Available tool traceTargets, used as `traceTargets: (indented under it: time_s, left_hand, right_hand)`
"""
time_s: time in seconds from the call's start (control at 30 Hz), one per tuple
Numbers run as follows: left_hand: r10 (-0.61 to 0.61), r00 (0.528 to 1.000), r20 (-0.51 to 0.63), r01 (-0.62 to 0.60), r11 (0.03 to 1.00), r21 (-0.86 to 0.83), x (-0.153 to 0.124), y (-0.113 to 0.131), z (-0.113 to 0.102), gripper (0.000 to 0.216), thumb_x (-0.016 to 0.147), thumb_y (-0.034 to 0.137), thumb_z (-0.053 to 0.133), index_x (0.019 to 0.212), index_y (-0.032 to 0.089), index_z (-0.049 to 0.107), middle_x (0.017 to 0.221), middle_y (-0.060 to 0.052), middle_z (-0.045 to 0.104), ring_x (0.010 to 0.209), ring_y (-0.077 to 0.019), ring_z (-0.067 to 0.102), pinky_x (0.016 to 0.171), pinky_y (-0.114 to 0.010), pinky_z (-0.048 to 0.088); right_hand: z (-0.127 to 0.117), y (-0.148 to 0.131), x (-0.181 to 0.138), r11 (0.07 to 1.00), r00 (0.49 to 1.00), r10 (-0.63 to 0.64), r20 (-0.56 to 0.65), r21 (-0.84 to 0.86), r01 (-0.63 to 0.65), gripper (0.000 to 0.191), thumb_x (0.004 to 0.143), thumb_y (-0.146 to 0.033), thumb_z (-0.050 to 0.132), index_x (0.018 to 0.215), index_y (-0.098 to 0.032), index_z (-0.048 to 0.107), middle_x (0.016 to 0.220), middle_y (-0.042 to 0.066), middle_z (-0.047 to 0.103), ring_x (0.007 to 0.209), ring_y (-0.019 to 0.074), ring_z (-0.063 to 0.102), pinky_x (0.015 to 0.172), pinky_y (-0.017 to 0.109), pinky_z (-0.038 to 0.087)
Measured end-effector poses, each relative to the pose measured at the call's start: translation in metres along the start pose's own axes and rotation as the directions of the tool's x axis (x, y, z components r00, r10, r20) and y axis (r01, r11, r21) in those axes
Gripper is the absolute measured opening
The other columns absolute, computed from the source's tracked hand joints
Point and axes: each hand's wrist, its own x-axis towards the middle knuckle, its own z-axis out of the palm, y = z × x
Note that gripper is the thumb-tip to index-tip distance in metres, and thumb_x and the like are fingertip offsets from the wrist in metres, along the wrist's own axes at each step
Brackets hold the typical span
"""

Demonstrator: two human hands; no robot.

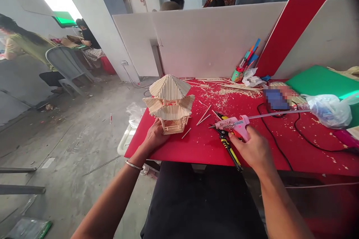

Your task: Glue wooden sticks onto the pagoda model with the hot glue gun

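A model pavilion (171, 110) built of pale wooden sticks, with a two-tiered roof, stands near the left edge of the red table. My left hand (156, 134) grips its base from the left, the fingertips partly hidden by the model. On the right, my right hand (254, 147) is closed on the handle of a pink hot glue gun (243, 126), whose nozzle points left. A long glue stick (277, 113) sticks out of its back. Beneath the gun lie pliers with yellow-and-black handles (231, 153). A few loose sticks (204, 115) rest between model and gun.
Sawdust and stick offcuts litter the red tabletop (179, 153). Behind stand a cup of pens (238, 74) and a white partition (218, 41). Black cable (276, 145) runs at right, near a plastic bag (329, 110). Other people sit at the left and beyond the partition.
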Motion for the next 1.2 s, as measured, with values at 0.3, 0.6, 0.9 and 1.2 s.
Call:
traceTargets:
  time_s: [0.3,0.6,0.9,1.2]
  left_hand:
    - [0.194,0.976,0.103,-0.181,0.976,-0.121,0.008,-0.025,-0.004,0.044,0.085,0.023,0.060,0.128,0.018,0.060,0.124,-0.015,0.062,0.115,-0.0297,0.056,0.100,-0.047,0.046]
    - [-0.042,0.988,-0.146,0.067,0.983,0.170,-0.026,0.002,-0.014,0.027,0.082,0.034,0.068,0.105,0.020,0.071,0.103,-0.011,0.070,0.101,-0.0277,0.062,0.084,-0.039,0.053]
    - [-0.386,0.922,-0.026,0.383,0.904,0.190,-0.019,0.105,0.023,0.028,0.094,0.022,0.046,0.078,0.020,0.069,0.080,-0.006,0.064,0.069,-0.0179,0.061,0.053,-0.028,0.035]
    - [-0.476,0.869,0.134,0.420,0.854,0.309,0.001,0.109,0.034,0.025,0.088,0.005,0.043,0.082,0.017,0.064,0.089,-0.010,0.061,0.082,-0.0216,0.061,0.056,-0.028,0.037]
  right_hand:
    - [0.003,-0.005,-0.002,0.999,0.999,-0.032,-0.011,-0.008,0.032,0.035,0.073,-0.057,0.053,0.078,-0.022,0.053,0.072,0.005,0.061,0.064,0.0181,0.050,0.058,0.028,0.028]
    - [0.005,-0.001,-0.005,0.999,0.999,-0.037,0.002,0.013,0.037,0.035,0.074,-0.057,0.052,0.080,-0.022,0.053,0.078,0.006,0.062,0.068,0.0191,0.052,0.059,0.029,0.031]
    - [0.007,-0.007,-0.009,0.994,0.997,-0.050,0.051,0.104,0.044,0.036,0.073,-0.059,0.055,0.077,-0.022,0.055,0.070,0.002,0.059,0.058,0.0149,0.046,0.055,0.027,0.033]
    - [0.003,0.013,-0.016,0.995,0.995,0.014,0.094,0.097,-0.023,0.036,0.071,-0.059,0.058,0.074,-0.024,0.055,0.062,0.001,0.057,0.051,0.0144,0.042,0.052,0.027,0.031]
